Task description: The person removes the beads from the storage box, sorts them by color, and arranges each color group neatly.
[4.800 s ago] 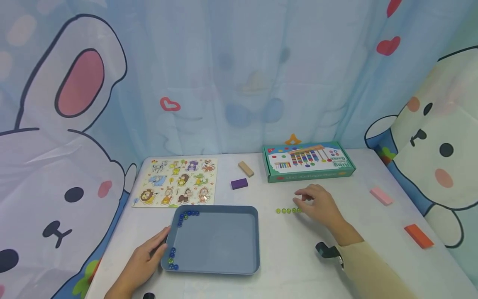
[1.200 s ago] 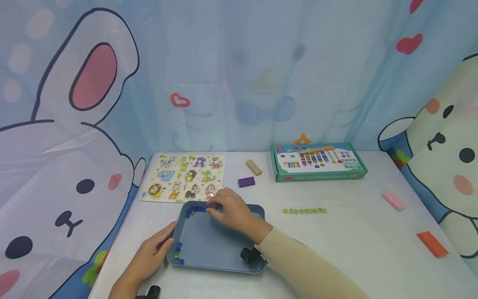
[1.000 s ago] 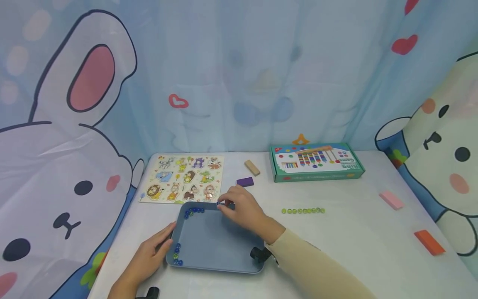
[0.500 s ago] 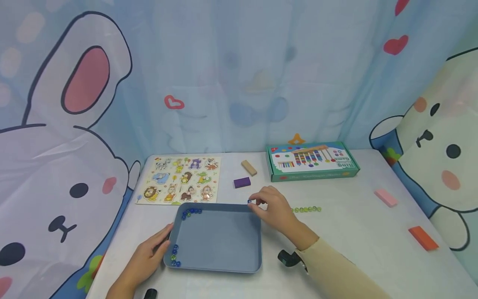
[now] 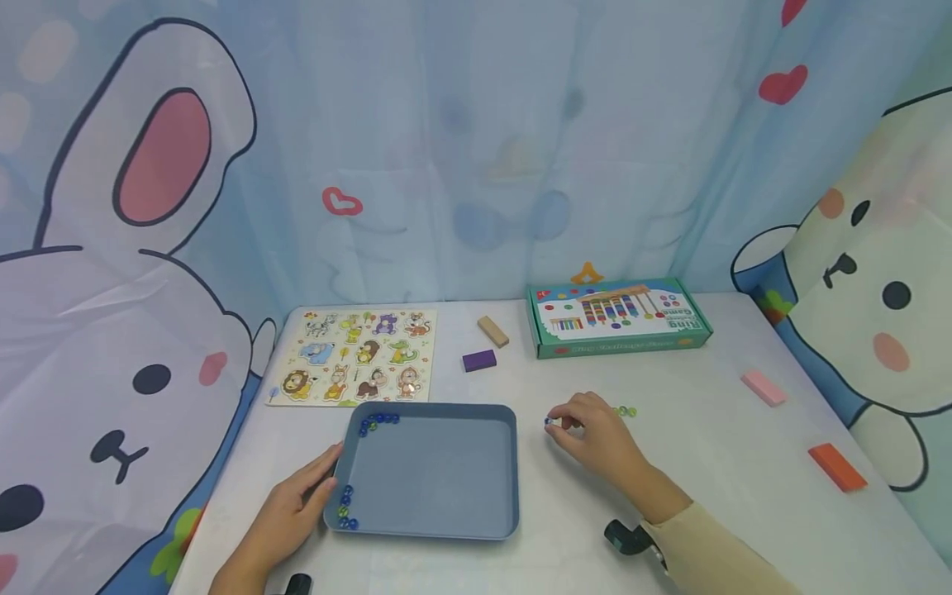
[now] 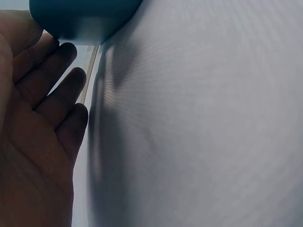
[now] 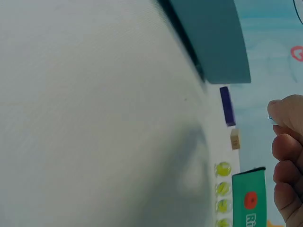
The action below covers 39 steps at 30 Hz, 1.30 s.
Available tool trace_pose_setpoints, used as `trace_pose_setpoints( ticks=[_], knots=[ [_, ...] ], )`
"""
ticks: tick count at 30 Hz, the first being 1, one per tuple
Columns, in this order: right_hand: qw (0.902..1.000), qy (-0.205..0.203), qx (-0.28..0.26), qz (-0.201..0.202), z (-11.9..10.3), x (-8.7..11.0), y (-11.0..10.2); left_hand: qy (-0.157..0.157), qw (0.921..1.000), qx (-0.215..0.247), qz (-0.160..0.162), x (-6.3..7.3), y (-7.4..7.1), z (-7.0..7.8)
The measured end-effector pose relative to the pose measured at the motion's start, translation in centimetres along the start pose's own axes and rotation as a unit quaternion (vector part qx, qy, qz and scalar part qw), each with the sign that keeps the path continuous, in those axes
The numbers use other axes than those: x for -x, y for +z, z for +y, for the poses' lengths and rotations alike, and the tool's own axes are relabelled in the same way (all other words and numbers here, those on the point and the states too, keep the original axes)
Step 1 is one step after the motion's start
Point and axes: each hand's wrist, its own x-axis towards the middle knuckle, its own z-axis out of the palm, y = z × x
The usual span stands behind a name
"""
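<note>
Between thumb and forefinger, my right hand pinches a small blue marble, barely showing at the fingertips in the right wrist view. The hand is right of the blue-grey tray, over the white table. Yellow-green marbles sit in a row behind it; the hand hides most of them in the head view, and several show in the right wrist view. My left hand touches the tray's left side with loosely extended fingers. Inside the tray, blue and a few green marbles line the back-left corner and front-left corner.
An animal puzzle board lies behind the tray. Beside it are a purple block and a wooden block. The green game box stands at the back; pink and orange blocks lie at the right.
My right hand took a blue marble at the tray's back edge and carried it right, out over the table near the green row. The left hand stays at the tray's left side.
</note>
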Motion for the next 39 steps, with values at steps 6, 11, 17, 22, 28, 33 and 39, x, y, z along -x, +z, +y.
trace_pose_setpoints(
  ticks=[6,11,17,22,28,33,39],
  knots=[
    [0.9997,0.008,0.011,-0.022,1.1,1.2,-0.2,0.002,1.0000,0.000,0.000,0.0,0.0,0.1],
    [0.9986,0.014,0.020,-0.046,1.7,1.9,-0.3,0.004,1.0000,0.003,0.001,0.0,-0.1,0.1],
    [0.9980,0.006,0.011,-0.062,2.2,2.2,0.0,0.005,1.0000,0.004,0.001,0.1,0.0,0.0],
    [0.9966,0.010,0.007,-0.081,2.3,2.3,0.3,0.007,1.0000,0.004,0.002,0.1,0.1,-0.1],
    [0.9959,0.009,0.011,-0.090,2.3,2.5,0.4,0.010,0.9999,0.008,0.003,0.0,0.1,-0.2],
    [0.9966,0.009,0.014,-0.081,2.2,2.6,0.4,0.008,0.9999,0.011,0.001,0.0,0.1,-0.2],
    [0.9983,0.022,0.009,-0.053,2.3,2.4,-0.3,0.010,0.9999,0.012,0.001,0.0,0.1,-0.1]
  ],
)
